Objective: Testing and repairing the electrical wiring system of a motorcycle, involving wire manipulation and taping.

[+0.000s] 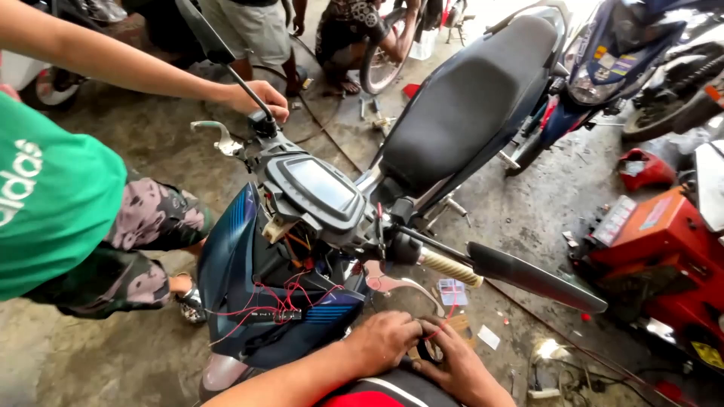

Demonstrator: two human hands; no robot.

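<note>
Red wires [283, 298] hang loose from the motorbike's opened front panel [249, 301], unconnected. My left hand [385, 343] and right hand [460, 369] meet below the handlebar [445, 265], seemingly pinching one wire end.

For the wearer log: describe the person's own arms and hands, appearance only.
Both hands are bare: the left hand and right hand wear no gloves, rings or watch that can be seen. The left forearm is uncovered, with no sleeve in view. Only a little of the right arm shows, and it looks bare too.
</note>
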